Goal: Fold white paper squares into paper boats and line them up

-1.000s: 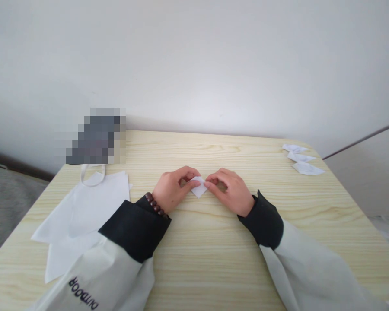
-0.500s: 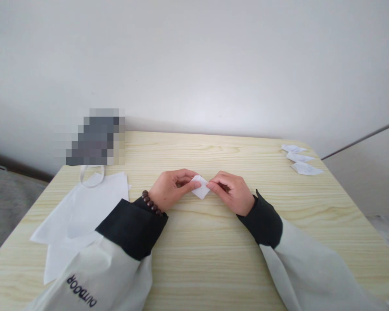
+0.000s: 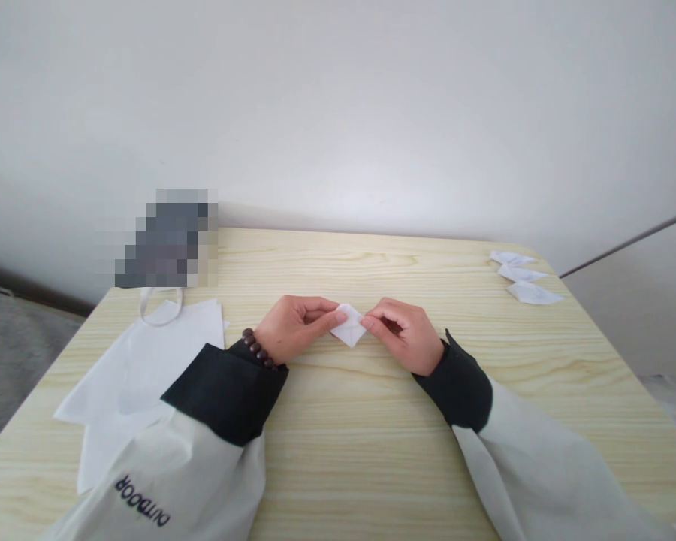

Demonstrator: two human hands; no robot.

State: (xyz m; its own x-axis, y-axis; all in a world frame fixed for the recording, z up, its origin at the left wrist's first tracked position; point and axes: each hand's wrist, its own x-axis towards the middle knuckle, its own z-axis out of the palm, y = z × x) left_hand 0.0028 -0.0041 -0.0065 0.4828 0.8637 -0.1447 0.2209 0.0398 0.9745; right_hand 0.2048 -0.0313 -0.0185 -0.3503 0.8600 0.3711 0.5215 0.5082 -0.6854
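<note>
A small folded piece of white paper, roughly diamond-shaped, is held between my two hands over the middle of the table. My left hand pinches its left corner, thumb on top and fingers behind. At the right corner, the thumb and index finger of my right hand close on the paper's edge. Creases show on its face; the far side is hidden from me.
Several white paper sheets lie at the left, partly under my left sleeve, with a white ring on them. A blurred dark object stands behind. Three folded white paper pieces lie at the table's far right, before a wall.
My left hand has shifted slightly left, its thumb covering less of the folded paper. My right hand stays almost where it was, still pinching the right corner.
</note>
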